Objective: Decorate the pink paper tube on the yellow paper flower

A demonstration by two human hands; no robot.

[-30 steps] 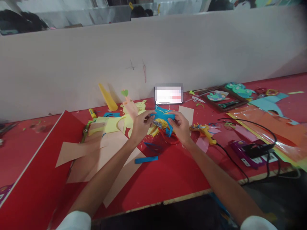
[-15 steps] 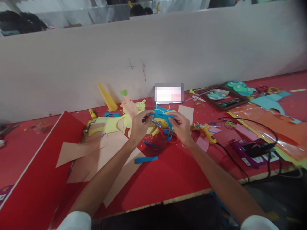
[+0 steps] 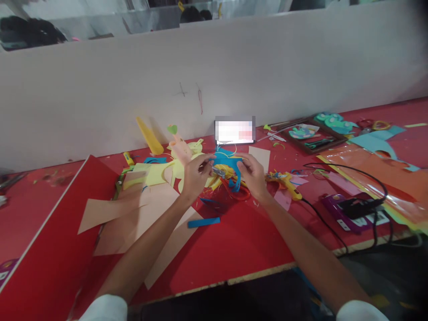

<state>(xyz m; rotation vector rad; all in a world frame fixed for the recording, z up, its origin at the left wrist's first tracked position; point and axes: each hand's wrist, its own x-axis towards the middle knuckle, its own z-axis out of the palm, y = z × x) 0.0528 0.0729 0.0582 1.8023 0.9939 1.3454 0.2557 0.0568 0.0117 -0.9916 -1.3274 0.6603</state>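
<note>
Between my two hands runs a thin blue strip (image 3: 228,161), held roughly level above the clutter. My left hand (image 3: 195,176) pinches its left end between thumb and fingers. At the other end, my right hand (image 3: 253,174) is closed on it in the same way. Just below lie scissors with red handles (image 3: 241,195), their blades pointing toward my left hand. Curled blue scraps (image 3: 236,183) and yellow scraps surround them. Closer to me, a short flat blue strip (image 3: 203,222) lies on the red table (image 3: 240,245).
Peach sheets (image 3: 133,223) spread at left beside a red board (image 3: 56,249). A phone-like screen (image 3: 234,131) leans against the white partition (image 3: 133,80). On the right are a yellow glue gun (image 3: 291,186) with its cord, a purple box (image 3: 337,214), a brown tray (image 3: 310,149) and orange sheets (image 3: 377,174).
The blue strip shows more plainly as a level band between my hands. My right fingers have shifted slightly; all else looks the same.
</note>
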